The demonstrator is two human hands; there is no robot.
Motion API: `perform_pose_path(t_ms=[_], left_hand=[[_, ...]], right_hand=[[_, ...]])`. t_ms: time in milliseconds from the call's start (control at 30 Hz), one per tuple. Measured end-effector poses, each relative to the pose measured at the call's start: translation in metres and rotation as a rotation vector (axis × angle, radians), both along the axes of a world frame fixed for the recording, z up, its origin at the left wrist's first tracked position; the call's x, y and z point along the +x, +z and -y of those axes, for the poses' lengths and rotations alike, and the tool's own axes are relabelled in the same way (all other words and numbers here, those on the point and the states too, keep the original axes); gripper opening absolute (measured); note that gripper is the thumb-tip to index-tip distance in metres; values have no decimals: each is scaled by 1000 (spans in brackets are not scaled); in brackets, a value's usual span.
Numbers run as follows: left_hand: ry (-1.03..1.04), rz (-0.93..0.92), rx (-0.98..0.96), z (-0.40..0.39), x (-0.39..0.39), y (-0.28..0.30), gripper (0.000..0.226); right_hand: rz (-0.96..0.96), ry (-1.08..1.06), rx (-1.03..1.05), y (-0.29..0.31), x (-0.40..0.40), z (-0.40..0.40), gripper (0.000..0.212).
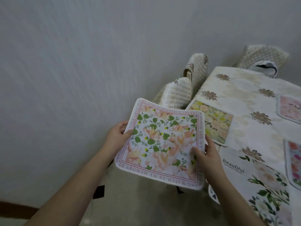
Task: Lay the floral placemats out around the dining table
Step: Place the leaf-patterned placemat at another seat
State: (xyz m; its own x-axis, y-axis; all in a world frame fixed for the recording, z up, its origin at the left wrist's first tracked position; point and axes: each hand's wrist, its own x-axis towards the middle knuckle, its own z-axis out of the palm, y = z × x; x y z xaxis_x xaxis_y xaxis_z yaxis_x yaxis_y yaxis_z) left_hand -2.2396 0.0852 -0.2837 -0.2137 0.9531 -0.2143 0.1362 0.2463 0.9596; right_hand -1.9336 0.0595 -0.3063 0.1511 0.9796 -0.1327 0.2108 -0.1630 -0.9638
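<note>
I hold a square floral placemat (162, 142) with peach flowers, green leaves and a lettered pink border in the air, left of the dining table (241, 101). My left hand (118, 134) grips its left edge and my right hand (206, 154) grips its right edge. On the cream tablecloth lie a yellow-green floral placemat (215, 124), a pink one (290, 110) at the far right, another pink one (294, 162) cut off by the right edge, and a white one reading "Beautiful" (254, 180) nearest me.
Two chairs with quilted cream covers (187, 85) stand between the table and the pale wall (81, 62). A third covered chair back (263, 54) and a white object with a black strap (267, 67) are at the table's far end.
</note>
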Motion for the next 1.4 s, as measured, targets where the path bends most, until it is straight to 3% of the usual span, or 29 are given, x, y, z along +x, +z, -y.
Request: perform_pose_path(t_ms=[300,1000,1400], left_hand=[[-30,-54,4,-54,-30,17,29],[-40,-147,-35,-266,-35,28,20],[-231,-169,9,-387,-72,20,24]], right_hand=[[91,-1,35,24,-28,-49,51],[3,-59,-19,27,-24,-258,57],[83,-216,-41,31,-72,-332,59]])
